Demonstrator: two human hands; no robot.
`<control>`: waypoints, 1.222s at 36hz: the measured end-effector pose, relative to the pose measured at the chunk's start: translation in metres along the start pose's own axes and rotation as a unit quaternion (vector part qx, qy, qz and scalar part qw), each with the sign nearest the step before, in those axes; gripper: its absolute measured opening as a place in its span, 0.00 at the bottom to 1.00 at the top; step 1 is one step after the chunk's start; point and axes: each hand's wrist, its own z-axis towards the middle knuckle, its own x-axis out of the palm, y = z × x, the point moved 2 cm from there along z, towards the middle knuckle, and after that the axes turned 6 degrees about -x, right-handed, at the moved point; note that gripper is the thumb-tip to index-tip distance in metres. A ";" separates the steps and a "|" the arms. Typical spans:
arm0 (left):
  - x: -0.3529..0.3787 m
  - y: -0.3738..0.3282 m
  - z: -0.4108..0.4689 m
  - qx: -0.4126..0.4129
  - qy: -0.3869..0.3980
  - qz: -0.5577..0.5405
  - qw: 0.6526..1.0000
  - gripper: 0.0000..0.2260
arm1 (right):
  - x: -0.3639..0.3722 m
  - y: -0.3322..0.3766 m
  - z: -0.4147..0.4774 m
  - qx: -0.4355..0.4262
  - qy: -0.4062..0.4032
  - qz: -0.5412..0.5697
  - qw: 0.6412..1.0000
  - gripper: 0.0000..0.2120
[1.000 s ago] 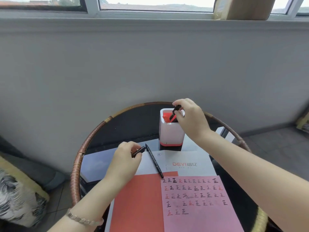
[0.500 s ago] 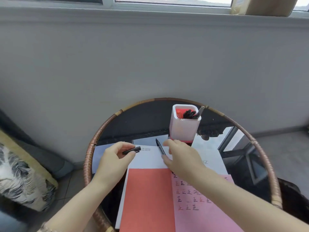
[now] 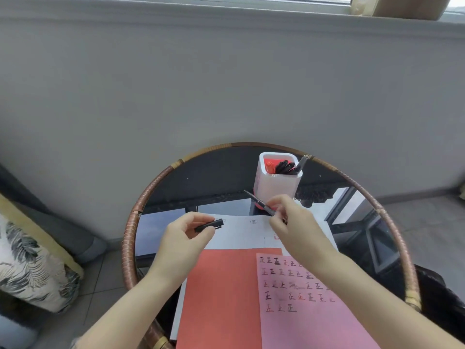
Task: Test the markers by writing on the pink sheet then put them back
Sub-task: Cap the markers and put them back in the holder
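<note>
My right hand (image 3: 293,224) holds a thin black marker (image 3: 258,202) lifted off the table, its tip pointing up and left, in front of the white holder (image 3: 275,187). That holder stands at the back of the round table and contains several black markers and a red one. My left hand (image 3: 185,236) pinches a black marker cap (image 3: 209,225) by its end, a short gap left of the marker. The pink sheet (image 3: 309,313), with rows of written characters, lies at the lower right under my right forearm.
A red sheet (image 3: 221,298) lies left of the pink one on a white paper (image 3: 241,233). The dark glass table has a woven rim (image 3: 130,238). A patterned cushion (image 3: 30,268) sits at the left, and a grey wall rises behind.
My right hand left the holder, came down to the marker lying on the white paper and lifted it. The left hand kept hold of the cap. The camera tilted down.
</note>
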 end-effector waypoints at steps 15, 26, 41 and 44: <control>0.045 -0.030 -0.019 0.031 0.055 -0.040 0.997 0.09 | -0.079 -0.012 -0.049 -0.067 -0.028 0.064 0.995 0.08; 0.056 -0.039 -0.025 0.038 0.093 -0.054 0.993 0.10 | -0.081 -0.022 -0.056 -0.091 -0.024 0.049 0.994 0.09; 0.061 -0.044 -0.030 0.050 0.200 0.027 0.978 0.10 | -0.075 -0.020 -0.054 -0.150 0.027 0.032 0.988 0.06; 0.064 -0.046 -0.030 0.047 0.237 0.041 0.969 0.09 | -0.074 -0.017 -0.051 -0.166 0.021 0.028 0.986 0.10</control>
